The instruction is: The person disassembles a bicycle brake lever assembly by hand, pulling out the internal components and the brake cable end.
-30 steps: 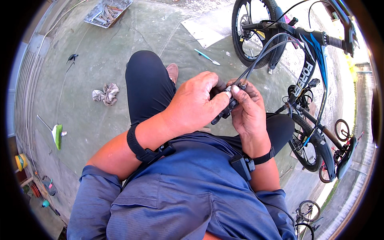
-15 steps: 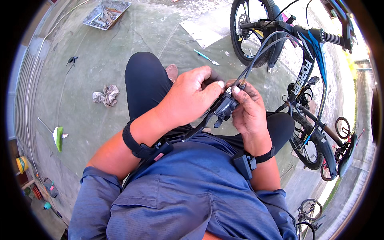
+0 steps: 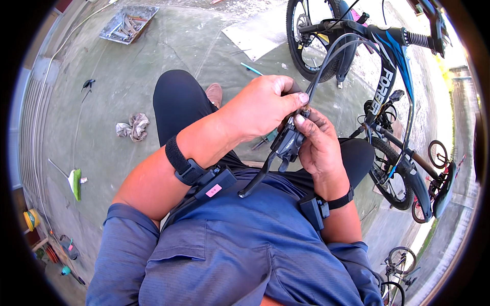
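Observation:
A black bicycle brake and shift lever [image 3: 289, 141] is held in front of my lap, its long blade angled toward my belly. My right hand [image 3: 320, 145] is closed around its body, with the thumb near the top end. There, my left hand [image 3: 270, 104] pinches the grey cable [image 3: 328, 55] between thumb and fingers, just above a small brass-coloured fitting. Both hands have dark, greasy fingertips. From the lever, the grey cables arch up toward the frame of a black and blue bicycle [image 3: 385, 66].
A metal tray of tools [image 3: 127, 25] lies on the green ground sheet at the far left. Nearer are a crumpled rag [image 3: 133, 127] and a green-headed brush [image 3: 75, 183]. A teal-handled tool [image 3: 251, 69] lies ahead. More bicycles [image 3: 400, 262] stand at the right.
My left hand has moved right and slightly up, its thumb now on the cable at the lever's top. More of the lever shows. My right hand keeps its hold.

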Available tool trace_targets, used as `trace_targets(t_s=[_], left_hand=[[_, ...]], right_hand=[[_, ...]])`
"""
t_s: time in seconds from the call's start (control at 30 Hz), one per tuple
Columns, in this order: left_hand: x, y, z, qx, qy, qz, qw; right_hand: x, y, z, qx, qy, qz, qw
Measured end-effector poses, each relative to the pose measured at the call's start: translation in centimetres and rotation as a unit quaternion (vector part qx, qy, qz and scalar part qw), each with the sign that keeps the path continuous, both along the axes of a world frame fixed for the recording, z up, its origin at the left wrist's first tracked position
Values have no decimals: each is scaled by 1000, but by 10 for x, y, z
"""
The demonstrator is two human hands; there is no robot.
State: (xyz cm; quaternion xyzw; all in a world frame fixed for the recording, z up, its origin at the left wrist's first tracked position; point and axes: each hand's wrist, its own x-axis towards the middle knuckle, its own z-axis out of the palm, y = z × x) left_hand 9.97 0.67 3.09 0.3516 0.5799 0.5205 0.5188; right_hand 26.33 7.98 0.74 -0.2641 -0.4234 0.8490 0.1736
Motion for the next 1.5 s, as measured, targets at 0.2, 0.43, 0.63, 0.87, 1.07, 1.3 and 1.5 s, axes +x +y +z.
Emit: trace_targets(t_s=[0.2, 0.43, 0.63, 0.87, 1.07, 1.3, 1.5], left_hand=[[6, 10, -9, 6, -131, 4, 991], [6, 15, -4, 4, -151, 13, 988], [14, 22, -7, -5, -235, 64, 970], [18, 32, -17, 1, -256, 96, 962], [17, 46, -13, 8, -242, 134, 961], [22, 57, -11, 59, -265, 156, 950], [22, 50, -12, 100, -257, 156, 948]], right_hand=[[4, 8, 3, 18, -6, 19, 1000], [8, 12, 0, 24, -30, 16, 999], [8, 18, 1, 42, -52, 25, 997], [9, 25, -3, 24, -53, 54, 997], [2, 30, -4, 57, -46, 43, 996], [10, 34, -7, 22, -57, 10, 998], [13, 35, -8, 61, -90, -30, 994]])
